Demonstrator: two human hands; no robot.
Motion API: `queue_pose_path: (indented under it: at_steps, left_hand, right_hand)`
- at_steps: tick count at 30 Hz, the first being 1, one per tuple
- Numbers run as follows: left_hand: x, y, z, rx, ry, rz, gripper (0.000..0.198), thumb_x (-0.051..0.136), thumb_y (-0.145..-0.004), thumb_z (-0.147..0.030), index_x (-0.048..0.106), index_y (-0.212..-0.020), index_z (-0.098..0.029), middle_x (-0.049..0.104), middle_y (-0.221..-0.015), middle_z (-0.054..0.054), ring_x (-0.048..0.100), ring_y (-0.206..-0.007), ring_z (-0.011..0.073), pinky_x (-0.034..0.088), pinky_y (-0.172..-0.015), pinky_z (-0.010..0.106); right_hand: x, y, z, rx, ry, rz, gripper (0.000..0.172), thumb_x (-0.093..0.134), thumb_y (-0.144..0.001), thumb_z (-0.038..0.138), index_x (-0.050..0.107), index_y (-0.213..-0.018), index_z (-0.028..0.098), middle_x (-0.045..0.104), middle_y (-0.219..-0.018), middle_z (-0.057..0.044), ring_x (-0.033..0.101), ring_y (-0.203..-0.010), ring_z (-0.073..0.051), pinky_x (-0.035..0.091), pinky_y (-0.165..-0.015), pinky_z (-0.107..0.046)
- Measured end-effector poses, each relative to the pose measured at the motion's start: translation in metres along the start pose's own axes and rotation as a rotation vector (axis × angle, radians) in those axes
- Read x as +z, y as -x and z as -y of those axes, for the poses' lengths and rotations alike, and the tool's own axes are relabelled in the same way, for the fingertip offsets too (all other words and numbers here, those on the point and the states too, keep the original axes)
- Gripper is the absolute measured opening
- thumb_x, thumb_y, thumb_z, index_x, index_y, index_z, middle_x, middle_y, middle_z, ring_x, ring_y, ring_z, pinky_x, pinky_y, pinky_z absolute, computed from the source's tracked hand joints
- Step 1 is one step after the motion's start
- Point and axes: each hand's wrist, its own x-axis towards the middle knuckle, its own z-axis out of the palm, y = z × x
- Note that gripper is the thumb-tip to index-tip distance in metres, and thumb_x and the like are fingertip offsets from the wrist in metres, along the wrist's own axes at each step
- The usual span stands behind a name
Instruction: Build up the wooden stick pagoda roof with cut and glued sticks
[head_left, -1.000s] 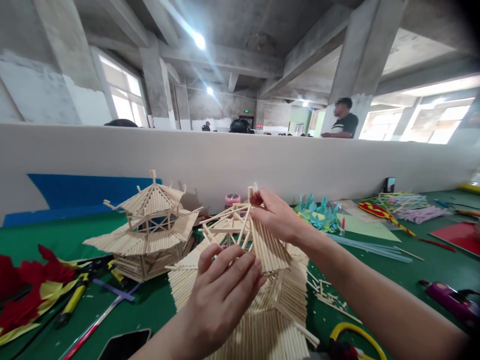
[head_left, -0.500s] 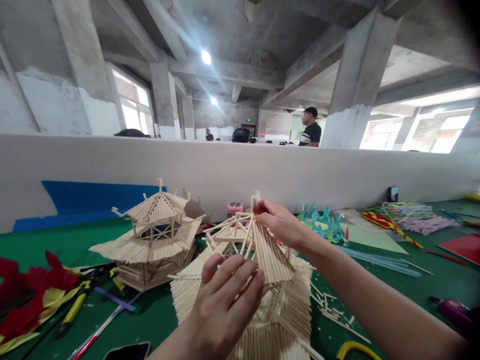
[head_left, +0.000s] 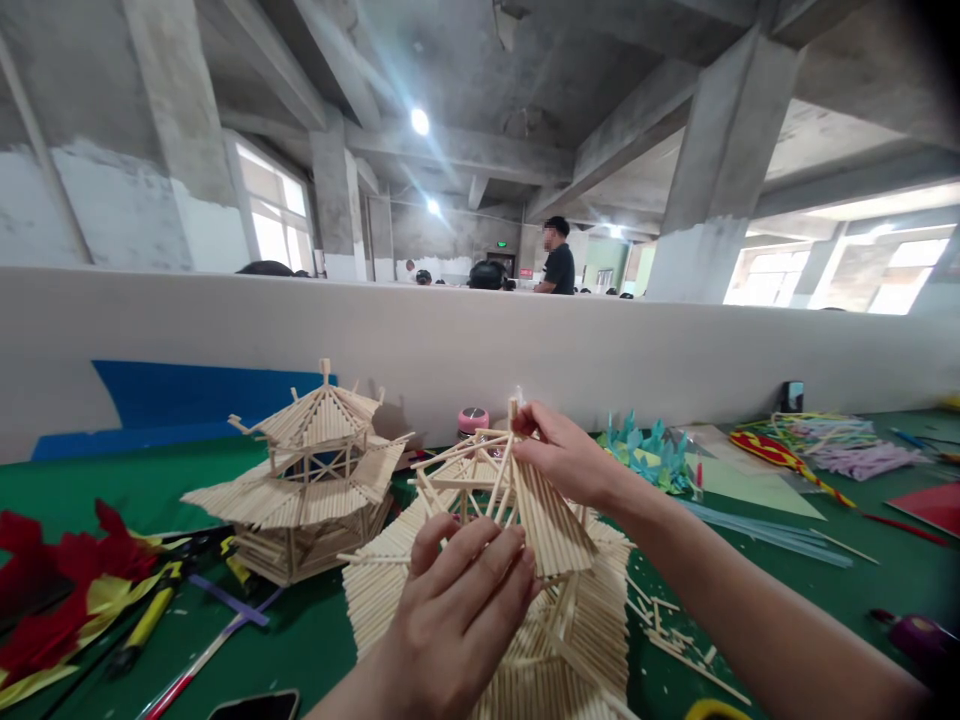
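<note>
A pagoda model built of thin wooden sticks stands in front of me. Its upper roof is partly bare frame, with a slatted roof panel on the right-hand side. My left hand curls over the near side of the frame, fingertips against the panel's left edge. At the peak, beside the short upright post, my right hand pinches the top of the panel. The left hand hides part of the upper storey.
A second stick pagoda stands to the left. Red and yellow cloth and a phone lie nearer. Stick offcuts, pale blue strips and turquoise paper shapes are on the right. A white partition runs behind.
Both hands keep almost the same place on the roof panel and frame. The view has shifted slightly. Beyond the partition, a standing person has moved left.
</note>
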Motion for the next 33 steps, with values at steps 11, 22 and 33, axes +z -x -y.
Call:
queue_pose_path:
  at_steps: [11, 22, 33]
  left_hand:
    - [-0.005, -0.006, -0.003, -0.012, -0.015, -0.003, 0.02, 0.064, -0.069, -0.014, 0.062, -0.089, -0.015, 0.068, -0.09, 0.003, 0.056, -0.09, 0.0185, 0.034, -0.086, 0.038]
    - [-0.018, -0.01, -0.002, -0.069, -0.091, 0.092, 0.029, 0.063, -0.07, -0.024, 0.058, -0.098, -0.017, 0.067, -0.096, 0.005, 0.054, -0.093, 0.0224, 0.034, -0.082, 0.041]
    - [-0.01, -0.017, -0.009, -0.041, -0.081, 0.067, 0.021, 0.06, -0.072, -0.011, 0.06, -0.093, -0.015, 0.069, -0.089, 0.005, 0.057, -0.086, 0.0215, 0.034, -0.077, 0.039]
  right_hand:
    - [-0.005, 0.0, -0.001, 0.019, -0.113, 0.031, 0.011, 0.046, -0.078, 0.029, 0.05, -0.079, 0.018, 0.06, -0.085, -0.005, 0.055, -0.079, -0.017, 0.042, -0.07, -0.031]
    - [-0.027, 0.03, -0.008, 0.04, -0.16, -0.147, 0.018, 0.044, -0.08, 0.033, 0.05, -0.091, 0.02, 0.055, -0.085, -0.003, 0.05, -0.075, -0.016, 0.041, -0.067, -0.029]
    - [-0.018, 0.066, -0.011, -0.16, 0.01, -0.13, 0.019, 0.049, -0.079, 0.021, 0.049, -0.099, 0.022, 0.053, -0.1, -0.004, 0.046, -0.094, -0.018, 0.038, -0.08, -0.033]
